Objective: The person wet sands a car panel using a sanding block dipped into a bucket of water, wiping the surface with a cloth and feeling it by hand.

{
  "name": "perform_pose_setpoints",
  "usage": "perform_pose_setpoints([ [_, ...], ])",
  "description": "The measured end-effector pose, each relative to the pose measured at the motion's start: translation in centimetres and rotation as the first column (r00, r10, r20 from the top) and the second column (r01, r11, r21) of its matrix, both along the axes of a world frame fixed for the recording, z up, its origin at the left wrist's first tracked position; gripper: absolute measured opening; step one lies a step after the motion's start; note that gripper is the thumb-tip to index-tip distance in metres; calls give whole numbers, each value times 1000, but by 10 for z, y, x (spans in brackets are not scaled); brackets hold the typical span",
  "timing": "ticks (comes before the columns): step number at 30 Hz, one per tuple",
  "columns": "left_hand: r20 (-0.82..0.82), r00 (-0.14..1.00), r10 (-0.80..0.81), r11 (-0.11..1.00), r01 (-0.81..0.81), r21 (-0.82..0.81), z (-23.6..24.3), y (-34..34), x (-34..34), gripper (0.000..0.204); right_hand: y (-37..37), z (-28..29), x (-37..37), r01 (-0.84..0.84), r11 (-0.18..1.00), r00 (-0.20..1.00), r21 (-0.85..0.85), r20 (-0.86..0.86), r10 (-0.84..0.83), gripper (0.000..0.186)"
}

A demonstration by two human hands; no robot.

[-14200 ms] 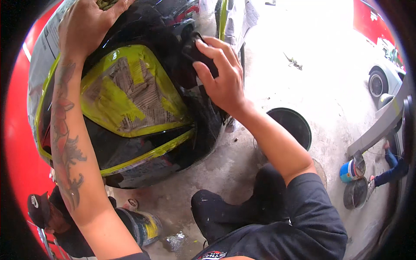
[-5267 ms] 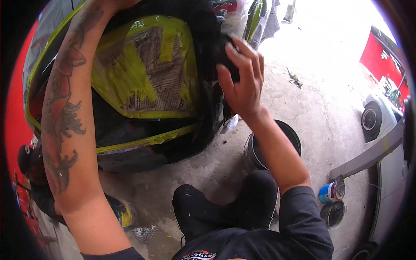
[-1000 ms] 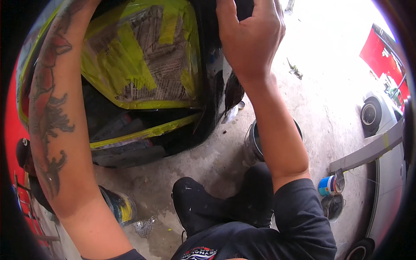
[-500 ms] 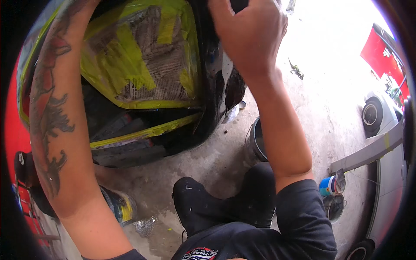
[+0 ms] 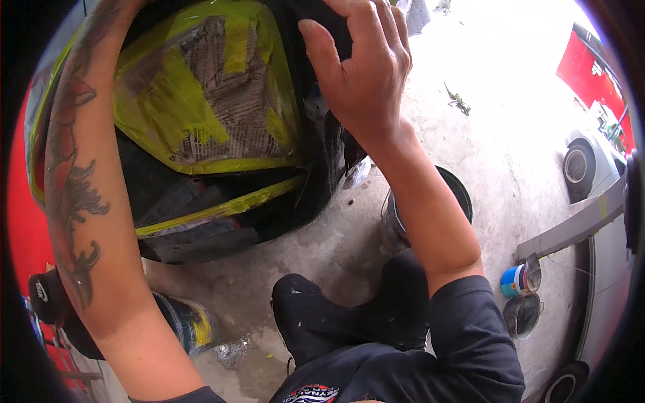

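Black knee [image 5: 316,322] low centre, bucket [image 5: 430,208] beside it on floor. Right hand [image 5: 363,74] upper centre, fingers spread flat on black panel [image 5: 316,154]; best kept flat, pressure even. Panel fills upper left, masked in newspaper [image 5: 228,101] and yellow tape [image 5: 222,208], long axis near upright, curved face toward camera. Left hand out of frame, state unknown.

head cam | looks steeply down from above | close on masked car panel [image 5: 208,114] | concrete floor [image 5: 510,134] beyond
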State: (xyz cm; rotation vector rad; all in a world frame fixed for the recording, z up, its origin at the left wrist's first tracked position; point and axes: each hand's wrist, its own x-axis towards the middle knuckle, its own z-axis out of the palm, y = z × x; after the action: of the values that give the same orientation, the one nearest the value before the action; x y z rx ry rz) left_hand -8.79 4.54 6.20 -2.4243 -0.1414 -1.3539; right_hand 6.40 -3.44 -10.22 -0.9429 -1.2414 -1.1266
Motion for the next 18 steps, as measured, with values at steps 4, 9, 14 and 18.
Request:
perform_pose_setpoints([
  [4,61,998,-27,988,17,153,-7,2,3,28,11,-39,18,6,998,997,65,72,-11,37],
  [9,60,995,-82,984,72,161,-6,10,8,25,7,-31,16,-5,999,997,47,71,2,42],
  [14,46,999,-4,999,2,50,1,12,0,24,0,-3,8,-7,999,997,32,81,4,40],
  [18,-4,999,-46,999,46,27,2,10,1,24,-5,-22,13,-7,999,999,-49,53,10,41],
])
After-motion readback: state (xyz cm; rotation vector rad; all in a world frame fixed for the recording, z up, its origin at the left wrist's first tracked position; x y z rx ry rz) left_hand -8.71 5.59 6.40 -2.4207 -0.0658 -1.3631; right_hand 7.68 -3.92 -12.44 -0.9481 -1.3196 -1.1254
